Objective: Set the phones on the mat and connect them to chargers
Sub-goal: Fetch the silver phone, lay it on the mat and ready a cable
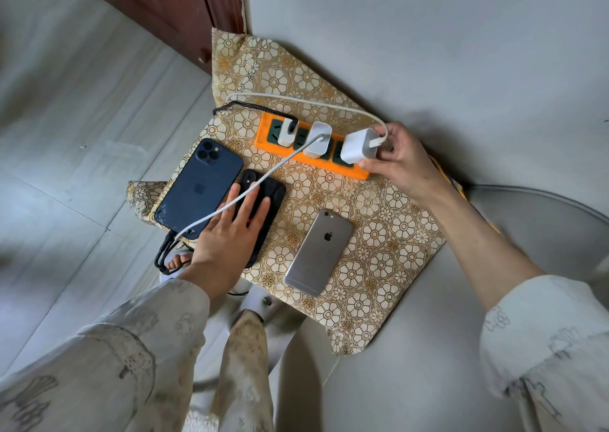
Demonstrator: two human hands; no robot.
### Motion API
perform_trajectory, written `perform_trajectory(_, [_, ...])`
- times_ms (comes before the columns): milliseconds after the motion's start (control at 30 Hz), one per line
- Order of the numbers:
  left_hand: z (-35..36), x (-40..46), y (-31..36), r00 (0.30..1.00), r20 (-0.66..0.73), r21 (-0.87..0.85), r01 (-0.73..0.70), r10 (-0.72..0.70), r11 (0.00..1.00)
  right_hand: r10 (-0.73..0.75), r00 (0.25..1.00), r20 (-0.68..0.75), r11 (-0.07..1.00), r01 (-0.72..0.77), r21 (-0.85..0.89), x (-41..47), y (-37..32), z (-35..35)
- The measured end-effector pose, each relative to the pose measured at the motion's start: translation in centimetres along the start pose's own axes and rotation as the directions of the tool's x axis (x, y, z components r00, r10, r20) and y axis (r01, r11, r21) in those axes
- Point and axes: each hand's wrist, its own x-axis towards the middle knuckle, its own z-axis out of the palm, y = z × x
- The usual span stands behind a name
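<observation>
The left hand lies flat, fingers straight and spread, pressing down on the black phone, with a white cable running across its fingers. The right hand reaches out on a bare forearm, sleeve pushed up, and pinches the rightmost white charger by its side where it sits in the orange power strip. Two more white chargers stand plugged in beside it.

On the gold floral mat, the dark blue iPhone lies face down just beside the black phone, its cable plugged in at the lower end. The silver iPhone lies face down apart from them, its Apple logo plain; no cable reaches it. No other writing is readable.
</observation>
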Motion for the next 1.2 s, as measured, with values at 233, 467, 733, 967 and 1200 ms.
perform_trajectory(233, [0.1,0.1,0.0,1.0,-0.002,-0.001,0.007,-0.007,1.0,0.025,1.0,0.013,0.999,-0.026,0.029,0.2,1.0,-0.5])
perform_trajectory(467, [0.4,0.0,-0.1,1.0,-0.014,0.006,-0.002,0.002,1.0,-0.003,1.0,-0.001,0.997,0.003,-0.072,0.1,0.8,-0.5])
perform_trajectory(733, [0.2,-0.1,0.0,1.0,-0.011,0.001,0.0,0.0,1.0,-0.256,0.966,-0.041,0.741,0.168,-0.651,-0.2,-0.4,1.9])
perform_trajectory(967, [0.2,0.0,0.1,1.0,-0.02,-0.004,0.001,-0.001,1.0,-0.326,0.945,0.025,0.615,0.232,-0.753,0.4,-1.2,2.2])
perform_trajectory(1200, [0.1,0.0,0.3,1.0,-0.01,-0.007,0.006,-0.006,1.0,-0.291,0.957,0.023,0.615,0.206,-0.761,0.2,-2.0,2.8])
